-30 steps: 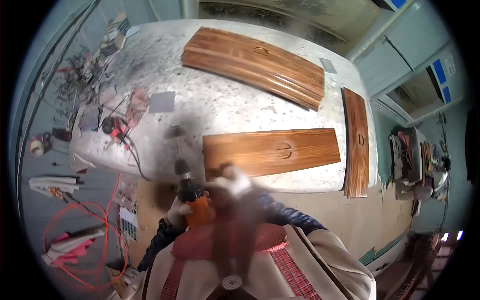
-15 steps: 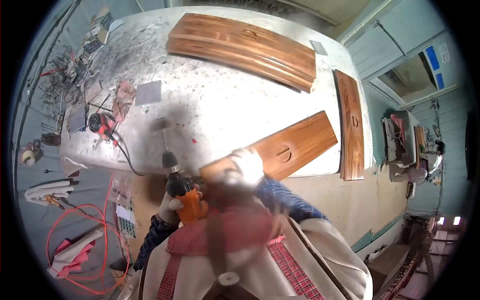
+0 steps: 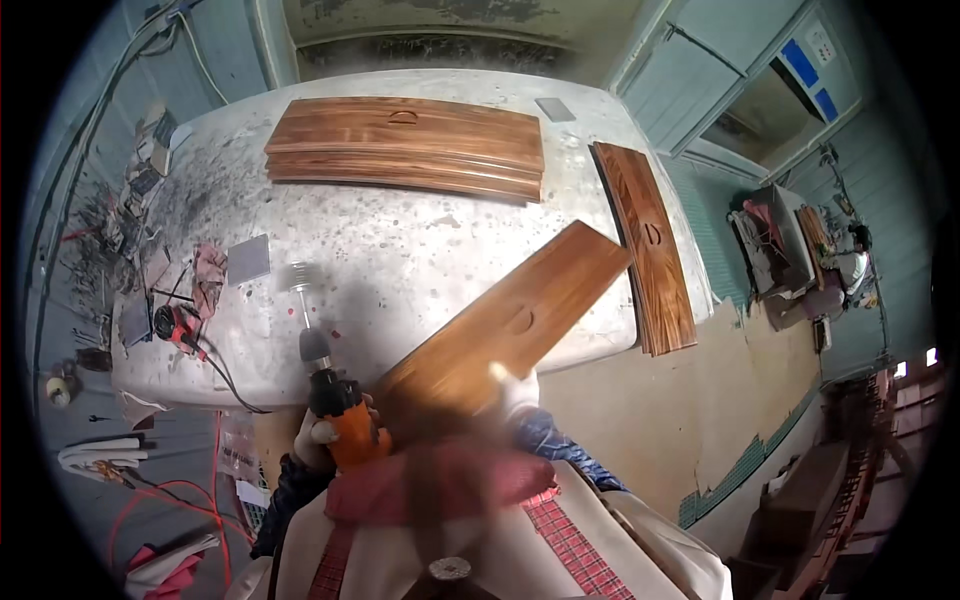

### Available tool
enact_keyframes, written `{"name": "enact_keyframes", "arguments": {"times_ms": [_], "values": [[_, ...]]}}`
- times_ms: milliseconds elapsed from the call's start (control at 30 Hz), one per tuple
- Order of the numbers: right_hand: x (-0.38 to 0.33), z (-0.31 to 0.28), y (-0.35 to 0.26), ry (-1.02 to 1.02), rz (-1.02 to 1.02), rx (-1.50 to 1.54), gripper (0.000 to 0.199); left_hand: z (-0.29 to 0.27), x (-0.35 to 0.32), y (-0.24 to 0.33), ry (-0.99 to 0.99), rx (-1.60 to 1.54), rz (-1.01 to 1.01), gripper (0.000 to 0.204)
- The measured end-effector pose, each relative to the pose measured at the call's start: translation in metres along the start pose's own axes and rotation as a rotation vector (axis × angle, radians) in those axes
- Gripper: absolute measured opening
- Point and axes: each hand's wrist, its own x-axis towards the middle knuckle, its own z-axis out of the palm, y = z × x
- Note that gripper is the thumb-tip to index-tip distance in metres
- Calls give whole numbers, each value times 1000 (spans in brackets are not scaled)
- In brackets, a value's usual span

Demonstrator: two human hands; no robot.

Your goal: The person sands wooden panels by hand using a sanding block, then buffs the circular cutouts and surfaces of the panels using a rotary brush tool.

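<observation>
My left hand [image 3: 316, 436], in a pale glove, grips an orange and black power drill [image 3: 352, 428]. The drill points away from me, and a light round head [image 3: 298, 277] on its thin shaft is blurred. A brown wooden board [image 3: 560, 305] with a crescent-shaped mark lies slanted across the near edge of the table, its near end against my red checked apron [image 3: 440, 485]. At the board's near right edge, my gloved right hand [image 3: 519, 392] is closed on it, thumb on top. The fingers beneath are hidden.
Similar boards lie stacked at the back of the spotted white table [image 3: 400, 250]. Another board stack [image 3: 650, 250] lies along its right side. A red and black corded tool [image 3: 178, 326], a grey sheet [image 3: 248, 260] and a crumpled cloth [image 3: 209, 275] are at left. An orange hose [image 3: 218, 480] hangs below.
My view has shifted, so the table appears lower and further left. My right hand has moved from the board's face to its near right edge. The board now slants more steeply. The drill stays in my left hand.
</observation>
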Motion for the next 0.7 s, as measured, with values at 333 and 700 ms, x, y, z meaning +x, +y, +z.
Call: {"name": "enact_keyframes", "arguments": {"times_ms": [333, 700], "values": [[112, -48, -109, 47, 149, 336, 61, 64, 45, -24, -14, 74, 46, 75], [395, -363, -275, -148, -56, -787, 59, 106, 105, -58, 93, 105, 116, 83]]}}
